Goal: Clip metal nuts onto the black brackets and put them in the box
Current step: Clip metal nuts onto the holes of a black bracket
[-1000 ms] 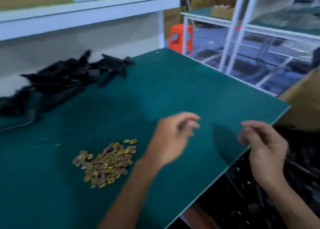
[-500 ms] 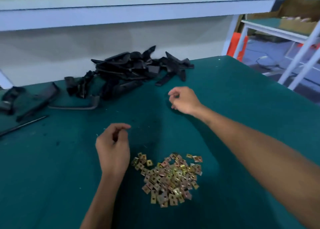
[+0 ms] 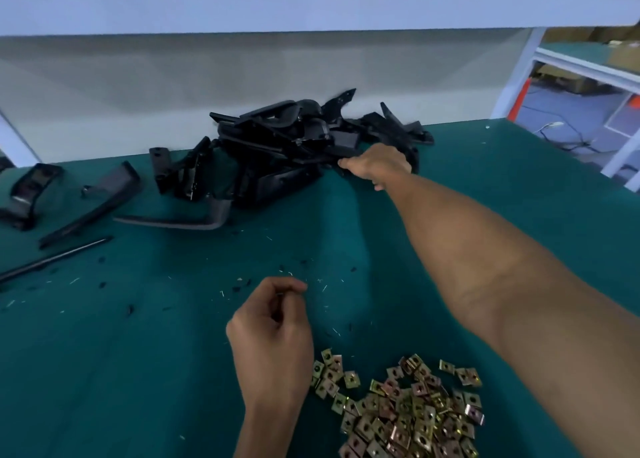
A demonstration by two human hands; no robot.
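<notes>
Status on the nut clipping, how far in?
No finished bracket or box in view. The right hand is reaching into the pile of black brackets; whether it grips one yet is unclear. The left hand, fingers curled, hovers beside the heap of metal nuts. Clipping and boxing remain.

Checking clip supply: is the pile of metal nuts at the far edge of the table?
No, the metal nuts lie at the near edge, beside the left hand.

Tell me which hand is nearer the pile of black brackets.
Right. The right hand is stretched out to the pile of black brackets and touches its near edge; the left hand is well short of it, beside the metal nuts.
</notes>
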